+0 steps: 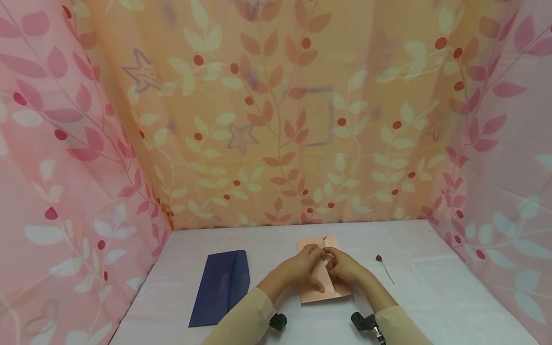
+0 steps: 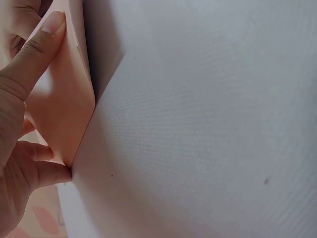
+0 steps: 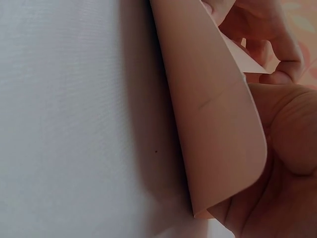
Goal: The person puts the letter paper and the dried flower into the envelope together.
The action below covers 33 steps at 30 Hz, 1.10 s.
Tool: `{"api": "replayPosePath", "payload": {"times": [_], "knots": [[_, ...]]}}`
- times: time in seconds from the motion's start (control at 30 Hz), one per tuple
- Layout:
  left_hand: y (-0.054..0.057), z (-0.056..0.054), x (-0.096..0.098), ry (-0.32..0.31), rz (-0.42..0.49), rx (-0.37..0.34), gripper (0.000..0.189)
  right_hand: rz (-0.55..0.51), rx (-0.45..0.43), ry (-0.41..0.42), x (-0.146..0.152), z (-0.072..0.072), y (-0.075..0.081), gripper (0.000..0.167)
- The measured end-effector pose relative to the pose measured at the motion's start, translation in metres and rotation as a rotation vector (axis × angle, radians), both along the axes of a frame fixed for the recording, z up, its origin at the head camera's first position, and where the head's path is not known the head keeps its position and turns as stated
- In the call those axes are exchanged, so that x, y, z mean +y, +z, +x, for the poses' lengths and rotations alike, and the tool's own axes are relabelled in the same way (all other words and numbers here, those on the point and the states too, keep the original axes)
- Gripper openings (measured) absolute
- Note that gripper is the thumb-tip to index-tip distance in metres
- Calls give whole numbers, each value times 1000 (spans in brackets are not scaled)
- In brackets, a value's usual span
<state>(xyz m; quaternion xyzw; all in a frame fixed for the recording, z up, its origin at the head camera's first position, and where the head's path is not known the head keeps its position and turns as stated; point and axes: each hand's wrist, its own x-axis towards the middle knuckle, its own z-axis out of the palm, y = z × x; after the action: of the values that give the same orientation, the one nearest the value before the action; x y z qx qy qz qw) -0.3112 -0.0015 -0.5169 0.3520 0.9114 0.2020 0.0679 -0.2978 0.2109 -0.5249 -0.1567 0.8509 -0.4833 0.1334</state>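
A peach paper envelope [image 1: 311,296] lies in front of me on the white table, its flap along the right side partly raised. My left hand [image 1: 307,266] grips it from the left; the left wrist view shows the thumb [image 2: 37,52] pressed on the paper and other fingers at its edge. My right hand [image 1: 342,266] holds the envelope near the flap, its fingertips close to the left hand's. In the right wrist view the raised flap [image 3: 213,114] stands in front of the right palm [image 3: 292,134] and hides most of those fingers.
A dark blue envelope [image 1: 215,287] lies to the left on the white table [image 1: 414,249]. On the right is a small dark red dried flower [image 1: 379,258] with a thin stem. Patterned cloth [image 1: 276,143] hangs behind and at both sides.
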Motion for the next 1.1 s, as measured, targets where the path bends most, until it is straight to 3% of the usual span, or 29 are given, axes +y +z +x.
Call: {"api": "replayPosePath", "payload": {"times": [0.37,0.63,0.83,1.1], "knots": [[2,4,2,-3,-2,5,86,75,154,-79,0,11,-2,63],[3,4,1,-3,-13,13,87,90,164,-112,0,26,0,53],[4,3,1,-6,-5,8,84,119,218,-158,2,35,4,45],[2,2,1,23,-12,-4,85,201,234,-229,4,39,8,38]]}}
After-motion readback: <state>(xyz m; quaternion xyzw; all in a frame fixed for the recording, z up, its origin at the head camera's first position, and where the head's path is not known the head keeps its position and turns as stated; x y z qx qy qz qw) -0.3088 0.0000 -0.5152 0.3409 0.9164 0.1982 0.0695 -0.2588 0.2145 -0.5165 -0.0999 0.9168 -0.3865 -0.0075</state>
